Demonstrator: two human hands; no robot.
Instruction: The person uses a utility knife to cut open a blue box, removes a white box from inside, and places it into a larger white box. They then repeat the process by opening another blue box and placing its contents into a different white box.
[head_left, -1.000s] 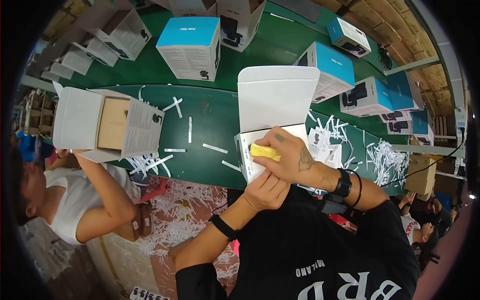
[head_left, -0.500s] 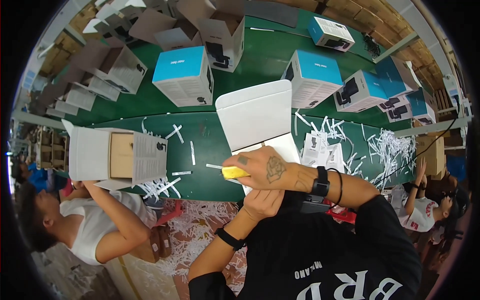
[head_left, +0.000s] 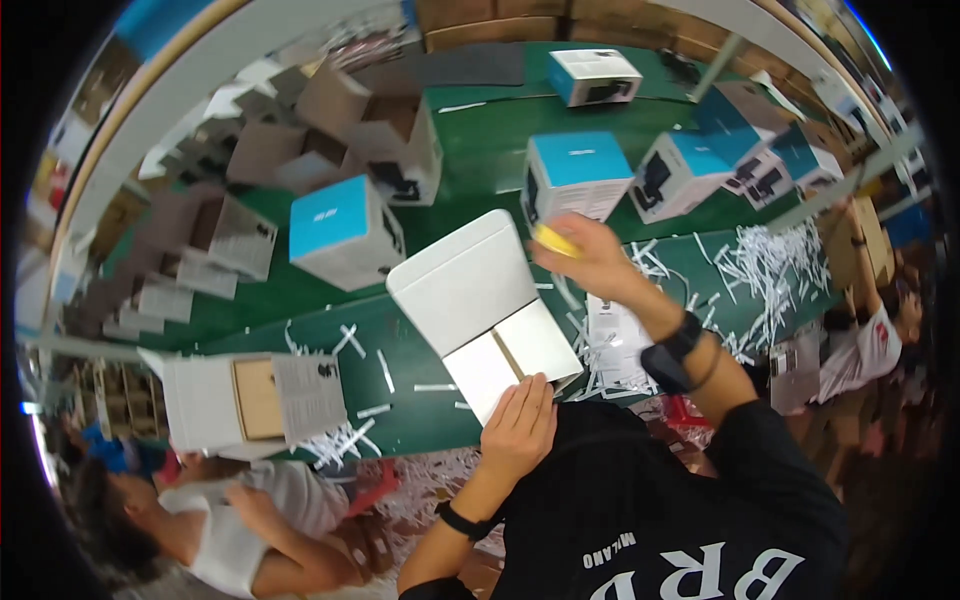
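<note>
In front of me a white cardboard box [head_left: 470, 310] stands with its large lid flap raised. Its two inner flaps are folded inward, leaving a narrow brown gap between them. My left hand [head_left: 520, 428] lies with straight fingers on the box's near edge, holding nothing. Beyond the box's right side, above the table, my right hand [head_left: 592, 262] is closed around a small yellow object [head_left: 555, 241]. Motion blurs that hand, and the object's kind cannot be made out.
Blue-topped white boxes [head_left: 578, 160] line the far side of the green table [head_left: 480, 150]. Open boxes [head_left: 395, 140] crowd the far left. Shredded paper [head_left: 775, 280] and a printed sheet [head_left: 615, 335] lie to the right. At left, a person [head_left: 235, 520] sits by another open box [head_left: 205, 400].
My right hand has swung from the box's near left to its far right, carrying the yellow object. My left hand has flattened onto the box edge. The view has turned.
</note>
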